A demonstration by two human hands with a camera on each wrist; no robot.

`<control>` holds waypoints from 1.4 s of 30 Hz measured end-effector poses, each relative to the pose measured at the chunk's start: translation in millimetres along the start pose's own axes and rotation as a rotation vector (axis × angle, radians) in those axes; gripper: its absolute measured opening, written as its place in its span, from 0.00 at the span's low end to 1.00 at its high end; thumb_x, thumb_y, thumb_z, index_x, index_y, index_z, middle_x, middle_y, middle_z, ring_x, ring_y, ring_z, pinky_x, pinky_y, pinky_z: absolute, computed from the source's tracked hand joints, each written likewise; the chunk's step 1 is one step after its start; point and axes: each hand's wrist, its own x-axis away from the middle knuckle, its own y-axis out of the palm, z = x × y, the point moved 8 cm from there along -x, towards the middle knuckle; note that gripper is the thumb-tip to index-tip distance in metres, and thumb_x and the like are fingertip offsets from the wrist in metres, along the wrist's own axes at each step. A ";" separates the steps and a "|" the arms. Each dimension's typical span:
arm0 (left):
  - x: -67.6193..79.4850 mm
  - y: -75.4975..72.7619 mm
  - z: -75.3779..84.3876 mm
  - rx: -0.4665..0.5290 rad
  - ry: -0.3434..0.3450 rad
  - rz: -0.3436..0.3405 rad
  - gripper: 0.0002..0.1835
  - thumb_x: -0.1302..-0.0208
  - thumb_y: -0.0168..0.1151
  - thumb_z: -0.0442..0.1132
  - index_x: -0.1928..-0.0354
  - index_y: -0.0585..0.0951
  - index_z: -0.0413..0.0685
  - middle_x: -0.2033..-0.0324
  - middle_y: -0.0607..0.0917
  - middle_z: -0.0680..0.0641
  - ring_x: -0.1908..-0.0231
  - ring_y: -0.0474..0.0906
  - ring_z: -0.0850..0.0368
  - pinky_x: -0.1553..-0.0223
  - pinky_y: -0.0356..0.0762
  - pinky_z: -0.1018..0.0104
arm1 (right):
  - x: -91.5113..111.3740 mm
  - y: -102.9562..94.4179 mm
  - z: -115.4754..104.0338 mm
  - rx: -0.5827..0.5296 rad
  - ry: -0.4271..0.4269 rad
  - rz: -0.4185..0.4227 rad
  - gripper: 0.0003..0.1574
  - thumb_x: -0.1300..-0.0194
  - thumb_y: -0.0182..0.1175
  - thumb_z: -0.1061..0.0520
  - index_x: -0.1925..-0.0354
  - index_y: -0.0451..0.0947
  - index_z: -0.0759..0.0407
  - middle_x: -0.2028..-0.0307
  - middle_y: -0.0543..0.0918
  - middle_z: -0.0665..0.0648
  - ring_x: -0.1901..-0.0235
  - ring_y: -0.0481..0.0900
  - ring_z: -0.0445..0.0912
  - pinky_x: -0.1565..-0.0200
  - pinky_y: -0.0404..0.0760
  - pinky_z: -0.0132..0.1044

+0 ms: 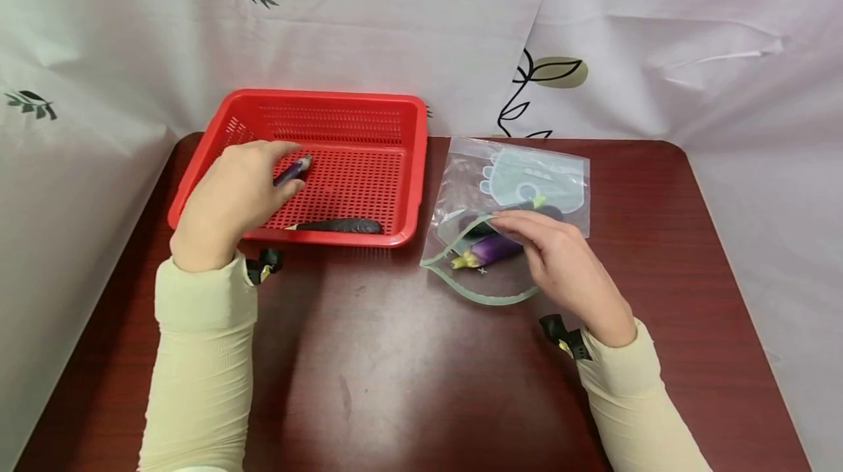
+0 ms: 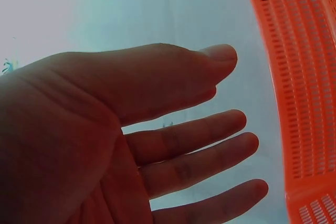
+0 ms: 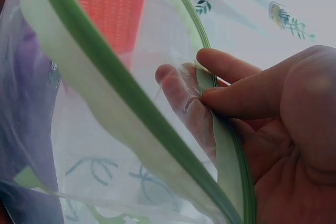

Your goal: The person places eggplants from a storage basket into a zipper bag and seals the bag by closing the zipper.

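Note:
My left hand point(image 1: 230, 194) hovers over the left part of the red basket point(image 1: 421, 157), its fingers loosely extended and nothing between them in the left wrist view. Beyond its thumb and forefinger shows a small purple eggplant point(image 1: 293, 170), partly hidden by the hand. Along the basket's near side lies a dark, slender eggplant point(image 1: 345, 225). With thumb and fingers, my right hand point(image 1: 569, 267) pinches the green-edged rim of a clear zip bag point(image 3: 147, 114), whose mouth gapes toward me. Inside the bag is a purple eggplant point(image 1: 490, 247) with a pale stem end, and darker ones lie behind it.
Basket and bag rest side by side on a dark red-brown table point(image 1: 395, 355). White patterned cloth point(image 1: 369, 25) hangs behind and along both sides. A black wrist strap point(image 1: 560, 333) is on the right wrist, another on the left.

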 end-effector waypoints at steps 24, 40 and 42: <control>-45.4 -3.9 -52.1 -0.044 -0.066 -0.169 0.29 0.34 0.62 0.36 0.33 0.72 0.35 0.41 0.76 0.28 0.40 0.70 0.29 0.43 0.68 0.32 | 0.0 1.3 0.8 -0.001 0.008 -0.007 0.24 0.36 0.58 0.74 0.45 0.84 0.59 0.46 0.85 0.53 0.46 0.82 0.48 0.44 0.78 0.45; -79.8 22.5 -82.0 -0.083 -0.073 -0.359 0.30 0.34 0.60 0.38 0.34 0.70 0.28 0.40 0.75 0.26 0.48 0.75 0.34 0.44 0.71 0.36 | 0.7 1.3 3.5 0.000 0.015 -0.010 0.23 0.36 0.59 0.73 0.45 0.84 0.59 0.46 0.85 0.53 0.45 0.82 0.47 0.43 0.77 0.44; -82.3 25.4 -85.3 -0.098 -0.062 -0.373 0.29 0.35 0.59 0.37 0.35 0.72 0.28 0.43 0.77 0.27 0.55 0.77 0.38 0.48 0.74 0.39 | 0.6 0.9 3.9 -0.001 0.015 -0.009 0.24 0.36 0.59 0.73 0.45 0.84 0.59 0.46 0.85 0.53 0.45 0.82 0.47 0.43 0.77 0.44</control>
